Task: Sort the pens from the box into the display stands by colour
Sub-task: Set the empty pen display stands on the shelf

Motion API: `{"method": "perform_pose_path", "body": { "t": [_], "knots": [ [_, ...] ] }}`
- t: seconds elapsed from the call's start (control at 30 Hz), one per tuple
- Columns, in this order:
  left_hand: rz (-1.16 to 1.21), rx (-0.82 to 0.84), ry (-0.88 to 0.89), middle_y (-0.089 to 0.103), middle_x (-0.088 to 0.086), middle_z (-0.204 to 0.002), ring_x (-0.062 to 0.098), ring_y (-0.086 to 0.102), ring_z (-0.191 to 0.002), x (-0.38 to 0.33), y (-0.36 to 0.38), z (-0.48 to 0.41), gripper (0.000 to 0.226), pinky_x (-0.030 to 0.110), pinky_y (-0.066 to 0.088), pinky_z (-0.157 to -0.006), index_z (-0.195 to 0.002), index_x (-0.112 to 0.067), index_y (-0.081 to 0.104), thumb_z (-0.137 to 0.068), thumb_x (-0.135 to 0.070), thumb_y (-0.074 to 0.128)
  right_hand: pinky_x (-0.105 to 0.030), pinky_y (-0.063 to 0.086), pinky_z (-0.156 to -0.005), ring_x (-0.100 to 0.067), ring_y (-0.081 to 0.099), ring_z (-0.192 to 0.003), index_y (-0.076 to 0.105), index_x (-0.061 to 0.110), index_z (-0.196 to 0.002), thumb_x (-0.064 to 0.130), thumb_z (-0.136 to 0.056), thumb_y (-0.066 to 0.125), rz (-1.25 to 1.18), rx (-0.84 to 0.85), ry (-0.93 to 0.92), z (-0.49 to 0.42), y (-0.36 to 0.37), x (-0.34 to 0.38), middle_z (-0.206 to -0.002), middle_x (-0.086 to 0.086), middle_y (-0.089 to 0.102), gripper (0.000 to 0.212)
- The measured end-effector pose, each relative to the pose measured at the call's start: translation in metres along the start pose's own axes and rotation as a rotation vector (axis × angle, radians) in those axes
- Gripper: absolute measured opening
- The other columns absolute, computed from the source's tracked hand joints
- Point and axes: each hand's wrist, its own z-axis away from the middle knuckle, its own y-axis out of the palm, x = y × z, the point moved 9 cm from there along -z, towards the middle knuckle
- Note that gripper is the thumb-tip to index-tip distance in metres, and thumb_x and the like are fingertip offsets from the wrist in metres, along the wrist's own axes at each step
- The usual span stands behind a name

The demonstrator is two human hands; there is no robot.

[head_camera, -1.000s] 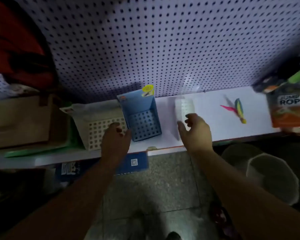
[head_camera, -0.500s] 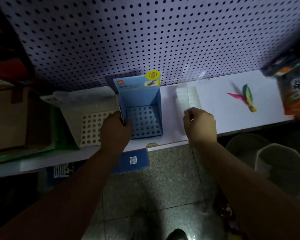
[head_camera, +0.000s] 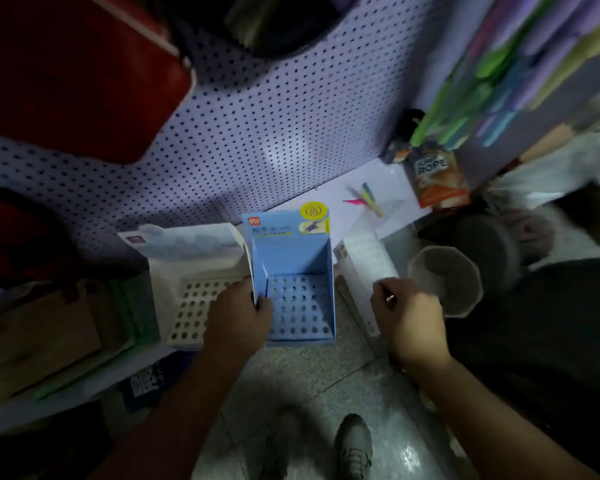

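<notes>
As the left hand [head_camera: 238, 315] grips it, the blue stand [head_camera: 291, 251] shows round holes.

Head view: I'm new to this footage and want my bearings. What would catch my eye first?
The blue display stand at centre stands out, holes all empty, its left wall gripped by the left hand. A white display stand, also empty, sits at its left, and the right hand holds the pale pen box at its right. A big red bag looms against the pegboard, upper left.

Pegboard [head_camera: 257, 133], jump-rope pack [head_camera: 437, 178], shuttlecock [head_camera: 368, 197], grey bucket [head_camera: 444, 278].
</notes>
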Motion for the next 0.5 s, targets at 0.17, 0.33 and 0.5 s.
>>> {"method": "perform_pose_path", "body": {
  "t": [0.17, 0.33, 0.5],
  "knots": [
    [-0.078, 0.191, 0.199, 0.041, -0.001, -0.058, 0.014, 0.043, -0.051, -0.084, -0.022, 0.046, 0.019, 0.03, 0.028, -0.05, -0.076, -0.014, 0.052, -0.092, -0.023, 0.056, -0.033, 0.041, -0.055, -0.008, 0.048, -0.057, 0.061, 0.019, -0.067, 0.008, -0.08, 0.072, 0.018, -0.102, 0.192, 0.092, -0.088, 0.005, -0.064, 0.007, 0.054, 0.02],
    [-0.138, 0.352, 0.486, 0.055, 0.005, -0.073, 0.023, 0.05, -0.065, -0.156, -0.025, 0.099, 0.01, 0.03, 0.031, -0.058, -0.086, -0.015, 0.057, -0.09, -0.024, 0.055, -0.033, 0.046, -0.056, -0.008, 0.051, -0.061, 0.064, 0.016, -0.069, 0.006, -0.08, 0.073, 0.024, -0.233, 0.395, 0.199, -0.151, 0.017, -0.066, 0.007, 0.058, 0.017],
    [-0.239, 0.483, 0.752, 0.063, 0.006, -0.091, 0.026, 0.057, -0.08, -0.217, -0.01, 0.163, 0.015, 0.031, 0.035, -0.065, -0.097, -0.013, 0.064, -0.091, -0.023, 0.055, -0.023, 0.044, -0.055, -0.008, 0.056, -0.062, 0.072, 0.019, -0.078, 0.009, -0.081, 0.075, 0.029, -0.412, 0.668, 0.313, -0.182, 0.013, -0.073, 0.008, 0.065, 0.01]
  ]
}}
